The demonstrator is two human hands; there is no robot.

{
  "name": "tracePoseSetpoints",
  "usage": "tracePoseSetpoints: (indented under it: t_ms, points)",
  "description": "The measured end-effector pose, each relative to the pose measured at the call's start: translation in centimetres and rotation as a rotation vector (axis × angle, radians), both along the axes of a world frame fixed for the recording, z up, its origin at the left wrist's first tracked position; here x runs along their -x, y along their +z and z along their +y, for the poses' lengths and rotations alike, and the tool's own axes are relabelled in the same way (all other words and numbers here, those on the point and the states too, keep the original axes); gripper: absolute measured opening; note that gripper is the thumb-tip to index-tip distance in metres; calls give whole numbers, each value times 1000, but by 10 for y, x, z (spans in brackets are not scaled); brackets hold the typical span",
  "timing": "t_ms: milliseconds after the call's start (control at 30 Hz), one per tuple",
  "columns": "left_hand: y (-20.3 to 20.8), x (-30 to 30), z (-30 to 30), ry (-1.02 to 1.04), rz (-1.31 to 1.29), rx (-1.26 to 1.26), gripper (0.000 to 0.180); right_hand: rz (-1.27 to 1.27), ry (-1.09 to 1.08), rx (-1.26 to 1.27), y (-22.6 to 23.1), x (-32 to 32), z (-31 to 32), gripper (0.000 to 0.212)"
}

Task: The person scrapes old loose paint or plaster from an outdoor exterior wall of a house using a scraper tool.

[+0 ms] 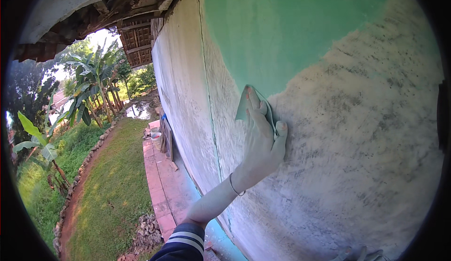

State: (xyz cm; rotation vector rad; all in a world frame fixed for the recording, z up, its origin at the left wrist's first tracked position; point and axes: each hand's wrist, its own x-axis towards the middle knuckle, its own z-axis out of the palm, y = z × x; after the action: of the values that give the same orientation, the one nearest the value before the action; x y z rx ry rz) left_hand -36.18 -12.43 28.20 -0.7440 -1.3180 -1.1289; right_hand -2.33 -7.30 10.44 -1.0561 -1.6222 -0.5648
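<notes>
Pressing a thin, folded green abrasive-looking sheet (242, 109) flat to a mottled white-and-grey plastered wall (338, 167), the left hand (263, 143) is at mid-view, back toward the camera. Grip: narrow, holding the sheet between fingers and wall; fingers point up, thumb out to the right. Sheet position: just at the lower tip of a smooth, pale green painted patch (291, 30), its upper corner at the border. Visible face of the sheet is plain green; any marking on the covered side cannot be told.

Right hand (364, 254): greyish fingers only, cut off by the lower edge; grip state cannot be told.

Worn: thin dark wristband (232, 188); navy sleeve (181, 242) with pale stripes around the cuff. A dark vertical crack (210, 106) runs down the wall, left of the hand.

Left side: pink tiled ledge (155, 176) along the wall base, carrying a pale round bucket (156, 138), any lettering too small to read. Beyond: grass (110, 181) and broad-leaved green banana plants (96, 82).
</notes>
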Motion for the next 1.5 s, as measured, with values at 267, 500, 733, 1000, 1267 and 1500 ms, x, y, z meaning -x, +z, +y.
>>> tracePoseSetpoints:
  t_ms: [267,500,733,1000,1267,1500]
  points:
    - [0,-5,-30,-187,-49,205,52,256,190,26,-13,0,8,49]
    - [61,44,-71,-358,-583,139,45,260,257,-66,-6,-8,9,44]
    - [63,49,-68,-342,-416,159,56,157,279,80,-13,-6,8,39]
    - [37,40,-53,-148,-165,168,39,293,338,-217,-2,17,18,45]
    - [7,7,-45,113,81,274,32,342,366,-119,-31,3,24,37]
    - [-14,-14,-49,189,102,362,37,-64,57,-29,18,11,5,34]
